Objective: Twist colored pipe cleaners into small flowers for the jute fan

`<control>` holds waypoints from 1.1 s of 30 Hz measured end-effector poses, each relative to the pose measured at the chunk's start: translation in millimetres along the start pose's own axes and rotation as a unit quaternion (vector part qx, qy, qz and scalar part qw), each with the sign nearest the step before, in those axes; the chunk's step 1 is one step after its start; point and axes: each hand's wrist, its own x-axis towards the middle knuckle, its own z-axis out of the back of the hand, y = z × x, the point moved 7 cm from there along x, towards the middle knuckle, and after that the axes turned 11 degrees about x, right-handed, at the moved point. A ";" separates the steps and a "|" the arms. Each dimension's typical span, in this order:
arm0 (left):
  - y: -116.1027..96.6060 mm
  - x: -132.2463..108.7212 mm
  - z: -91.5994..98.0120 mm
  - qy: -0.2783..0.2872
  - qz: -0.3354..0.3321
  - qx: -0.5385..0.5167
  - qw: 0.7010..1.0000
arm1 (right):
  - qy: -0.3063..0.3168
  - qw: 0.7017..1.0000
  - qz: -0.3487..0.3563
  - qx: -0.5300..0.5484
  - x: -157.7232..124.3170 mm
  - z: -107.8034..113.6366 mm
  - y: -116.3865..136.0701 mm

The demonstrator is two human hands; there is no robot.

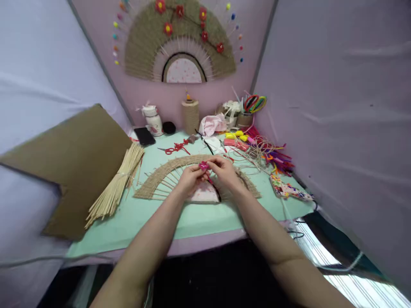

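Where two hands (pixel 192 177) (pixel 224 170) meet, one flower (pixel 203 165) sits

Pale green tabletop (pixel 135 216) with woven fan (pixel 205 195), stick bundle (pixel 116 186), red scissors (pixel 169 151) and twine spool (pixel 190 117).

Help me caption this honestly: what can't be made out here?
All in the head view:
Table fan: part of its middle, hidden behind the left hand and right hand.
Wall fan: its top, cut off by the picture's upper edge.
Pink flower: fine petal detail, too small here.
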 end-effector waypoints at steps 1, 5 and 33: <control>-0.1 0.4 1.2 -0.002 -0.004 0.002 1.000 | 0.001 1.000 0.000 0.001 0.2 0.2 -1.4; 1.7 3.4 6.4 -0.010 -0.021 0.051 0.998 | 0.017 0.999 0.023 -0.030 0.6 -0.4 -0.8; -23.0 -2.7 15.5 -0.076 -0.173 0.307 0.933 | 0.030 0.996 0.072 -0.053 -0.5 -2.6 6.6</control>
